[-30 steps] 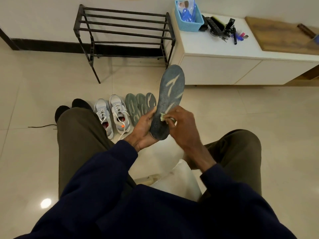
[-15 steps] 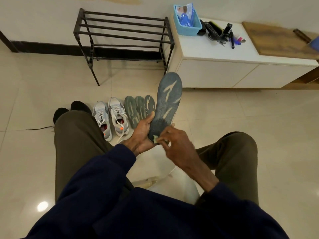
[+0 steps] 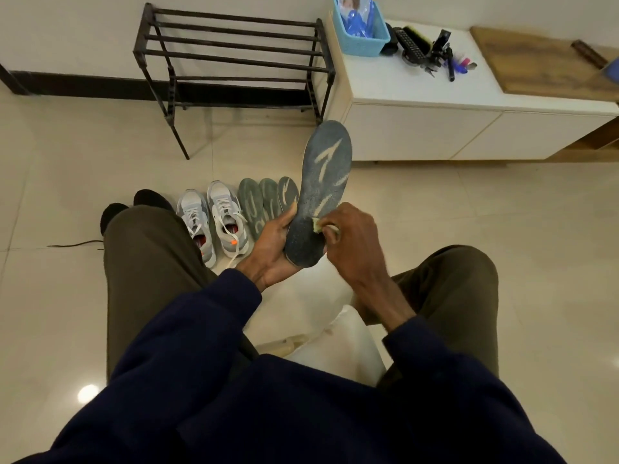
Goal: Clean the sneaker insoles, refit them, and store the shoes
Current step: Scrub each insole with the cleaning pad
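Observation:
My left hand (image 3: 273,249) grips the heel end of a dark grey insole (image 3: 321,182) with pale markings, held upright between my knees. My right hand (image 3: 351,242) pinches a small pale cloth (image 3: 316,225) and presses it against the insole's lower right edge. On the floor beyond my left knee stands a pair of grey and white sneakers (image 3: 214,222) with white laces. Three more grey-green insoles (image 3: 264,202) lie side by side to the right of the sneakers, partly hidden by my left hand and the held insole.
A black metal shoe rack (image 3: 234,58) stands against the wall. To its right a low white cabinet (image 3: 435,125) carries a blue basket (image 3: 360,28), brushes and small items, and a wooden board (image 3: 542,61). A white seat (image 3: 338,346) shows between my legs. A black lace (image 3: 73,244) lies at left.
My right hand with the cloth slid down to the insole's heel and has come back up to its lower middle. My left hand keeps its grip; the insole stays upright.

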